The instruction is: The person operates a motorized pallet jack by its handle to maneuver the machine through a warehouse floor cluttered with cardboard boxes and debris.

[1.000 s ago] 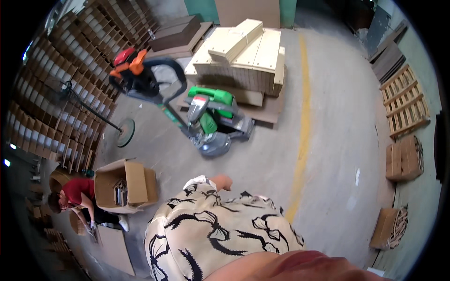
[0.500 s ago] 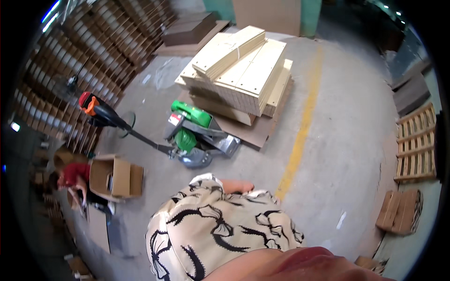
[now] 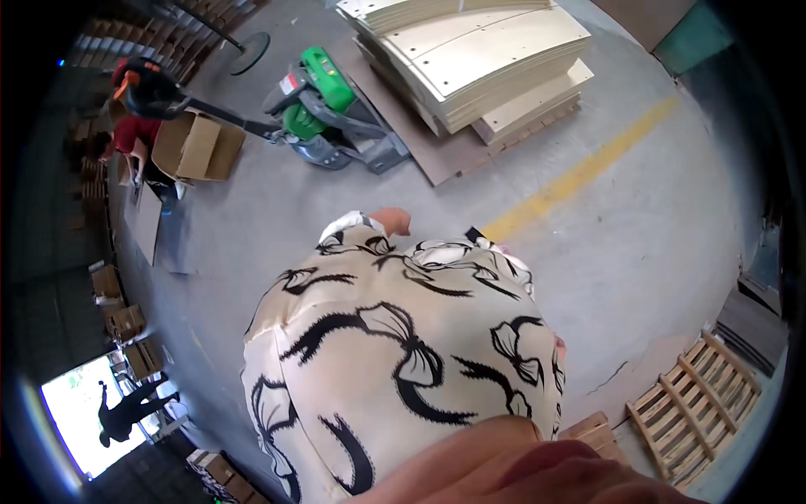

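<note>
A light patterned shirt (image 3: 353,294) with black bows fills the lower middle. From its white-cuffed left sleeve comes bare skin, my left hand (image 3: 393,221) or forearm, in front of my body; its fingers do not show. A small patch of skin at the shirt's right edge may be part of my right hand (image 3: 560,346), mostly hidden by cloth. A small dark object (image 3: 476,234) shows past the shirt's front edge, its kind unclear. Ahead stands a green and grey pallet jack (image 3: 323,105) with a long black handle.
Stacked pale boards (image 3: 495,50) lie on a brown base (image 3: 420,143) ahead. A yellow line (image 3: 588,168) crosses the floor. Wooden pallets (image 3: 697,403) lean at right. A person in red (image 3: 134,134) bends by an open carton (image 3: 201,147); another person (image 3: 130,412) stands by a bright doorway.
My view has swung: the boards and pallet jack sit higher in the picture, and the wooden pallets lower. A bright doorway with a person has come into view at lower left.
</note>
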### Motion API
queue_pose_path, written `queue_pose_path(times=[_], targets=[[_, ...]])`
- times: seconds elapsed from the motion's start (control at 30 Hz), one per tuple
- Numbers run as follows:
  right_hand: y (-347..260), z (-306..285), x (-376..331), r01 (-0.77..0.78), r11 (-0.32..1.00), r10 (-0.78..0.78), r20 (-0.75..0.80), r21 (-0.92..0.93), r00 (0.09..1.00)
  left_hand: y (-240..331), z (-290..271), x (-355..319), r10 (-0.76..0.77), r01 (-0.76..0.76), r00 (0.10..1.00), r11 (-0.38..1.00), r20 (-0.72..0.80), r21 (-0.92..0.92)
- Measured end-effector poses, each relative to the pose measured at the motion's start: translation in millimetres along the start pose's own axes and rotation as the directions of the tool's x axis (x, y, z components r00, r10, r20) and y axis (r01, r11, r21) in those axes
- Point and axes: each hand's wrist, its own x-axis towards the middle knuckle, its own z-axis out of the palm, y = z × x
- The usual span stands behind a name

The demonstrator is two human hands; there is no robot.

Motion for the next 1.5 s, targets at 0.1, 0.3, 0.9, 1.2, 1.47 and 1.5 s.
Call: queue_pose_path(times=[0.1,0.3,0.9,1.2,1.47,1.5], targets=[[-1.1,-42.8,41.9,0.083,0.997,-0.080,0.162,-0.009,0.983,77.7,-51.3,40.8,0.056,-0.058,0.982,0.998,0.179,0.007],[-16.6,-60.1,6.1,0.036,0.986,-0.002,0.200,-0.164,0.980,174.4,-175.0,12.7,0.317,-0.330,0.923,0.944,-0.220,-0.022],[-159.3,-227.5,197.4,0.104,0.990,-0.107,-0.017,-0.100,0.994,282.3,-195.3,33.2,0.409,-0.462,0.885,0.834,-0.223,-0.302],[-271.2,-132.1,201.6,0.542,0.763,-0.292,0.559,-0.353,0.776,215.8,-108.9,-47.0,-0.548,-0.044,0.672,0.642,-0.498,-0.766],[-258.5,-72.9,108.6,0.741,0.297,-0.038,0.768,-0.602,0.639,344.6,185.3,-248.5,-0.769,0.251,0.633,0.090,0.093,-0.964],[-262.9,-63.3,86.7,0.746,0.261,-0.044,0.764,-0.613,0.644,356.9,211.3,-278.5,-0.713,0.316,0.670,0.021,0.207,-0.948]])
